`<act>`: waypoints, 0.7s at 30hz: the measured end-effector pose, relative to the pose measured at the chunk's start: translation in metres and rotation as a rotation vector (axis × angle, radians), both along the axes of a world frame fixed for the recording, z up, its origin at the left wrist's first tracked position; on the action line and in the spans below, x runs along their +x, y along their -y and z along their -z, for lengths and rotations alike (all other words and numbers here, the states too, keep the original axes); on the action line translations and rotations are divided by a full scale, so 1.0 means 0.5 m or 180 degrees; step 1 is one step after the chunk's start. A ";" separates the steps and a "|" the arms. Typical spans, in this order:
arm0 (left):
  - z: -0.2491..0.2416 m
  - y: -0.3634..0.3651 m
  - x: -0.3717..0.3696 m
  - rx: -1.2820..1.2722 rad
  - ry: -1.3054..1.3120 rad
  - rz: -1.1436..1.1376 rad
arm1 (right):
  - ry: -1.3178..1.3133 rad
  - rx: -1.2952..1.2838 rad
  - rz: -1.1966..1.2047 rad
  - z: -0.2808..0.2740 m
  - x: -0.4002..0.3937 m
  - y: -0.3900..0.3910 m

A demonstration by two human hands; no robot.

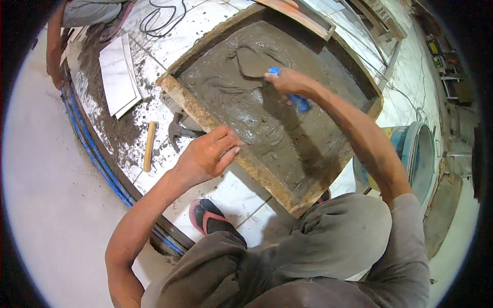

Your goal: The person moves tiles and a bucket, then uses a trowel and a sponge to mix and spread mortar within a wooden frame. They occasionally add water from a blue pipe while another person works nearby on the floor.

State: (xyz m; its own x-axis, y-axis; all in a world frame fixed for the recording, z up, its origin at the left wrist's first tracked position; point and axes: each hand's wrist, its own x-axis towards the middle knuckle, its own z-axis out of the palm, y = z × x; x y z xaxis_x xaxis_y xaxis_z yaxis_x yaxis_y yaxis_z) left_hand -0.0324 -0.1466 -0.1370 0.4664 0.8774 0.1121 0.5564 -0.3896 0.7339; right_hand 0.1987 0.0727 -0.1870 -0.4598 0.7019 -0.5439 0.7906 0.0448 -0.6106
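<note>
My right hand (pixel 290 83) is closed around the blue handle of a trowel (pixel 252 62), whose blade lies in wet grey mortar (pixel 246 110). The mortar fills much of a shallow wooden mixing box (pixel 272 179) with coated rims. Over the box's near left rim is my left hand (pixel 210 154), its fingers curled; whether it grips anything is hidden. Just left of it a claw hammer (pixel 179 131) shows its head, while the rest of its handle passes out of sight by my hand.
A wooden stick (pixel 149 147) and white tile pieces (pixel 119 77) lie left of the box. Blue pipes (pixel 84 133) run along a wall channel, where another person's hand (pixel 59 82) reaches. A bucket (pixel 413 154) stands right. Behind are a cable (pixel 159 20) and an orange-topped board (pixel 300 15).
</note>
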 end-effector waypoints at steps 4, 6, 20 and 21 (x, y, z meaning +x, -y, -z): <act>-0.002 -0.007 0.008 -0.0044 -0.0028 0.0041 | 0.0169 -0.0427 0.0000 -0.002 -0.023 0.050; -0.001 -0.007 0.004 -0.0052 -0.0075 0.0041 | 0.0317 0.2186 -0.1115 0.057 0.030 0.059; 0.005 0.007 0.000 -0.0157 -0.0169 0.0002 | 0.0280 0.1025 -0.0907 0.004 -0.048 0.093; 0.007 0.005 0.001 -0.0152 -0.0128 0.0048 | 0.0419 0.0414 -0.0756 -0.018 -0.070 0.088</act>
State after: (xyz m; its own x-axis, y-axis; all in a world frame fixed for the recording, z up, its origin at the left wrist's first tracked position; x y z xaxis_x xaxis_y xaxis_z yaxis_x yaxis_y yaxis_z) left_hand -0.0321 -0.1492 -0.1405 0.4830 0.8741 0.0513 0.5802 -0.3634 0.7289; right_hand 0.1637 0.0287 -0.1780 -0.5510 0.6508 -0.5223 0.8206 0.3091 -0.4806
